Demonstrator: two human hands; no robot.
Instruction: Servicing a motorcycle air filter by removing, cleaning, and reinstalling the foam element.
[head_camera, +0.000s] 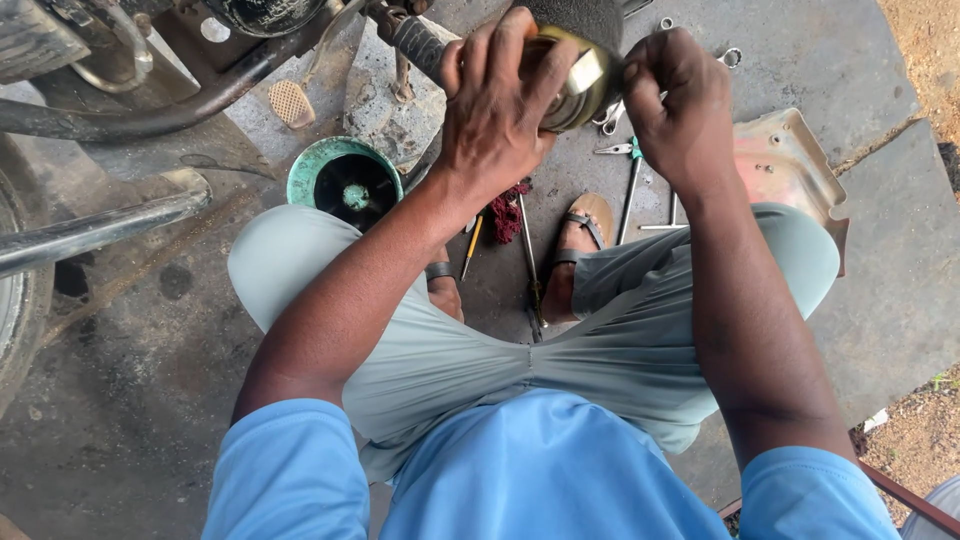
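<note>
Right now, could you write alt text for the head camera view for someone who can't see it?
A crouching person's left hand grips a round metal part while the right hand works at its edge. Below lie hand tools, a green bowl and a bent metal plate on stained concrete beside a motorcycle.

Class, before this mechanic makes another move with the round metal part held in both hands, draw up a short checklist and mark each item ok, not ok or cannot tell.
1. Left hand wrapped firmly round the round metal part: ok.
2. Right hand pinching the part's edge: ok; what the fingers grip, cannot tell.
3. Green funnel upright by the left knee: ok.
4. Hand tools kept clear of the sandalled feet: not ok, they lie beside them.
5. Bent metal cover plate out of the hands' way: ok.
</note>
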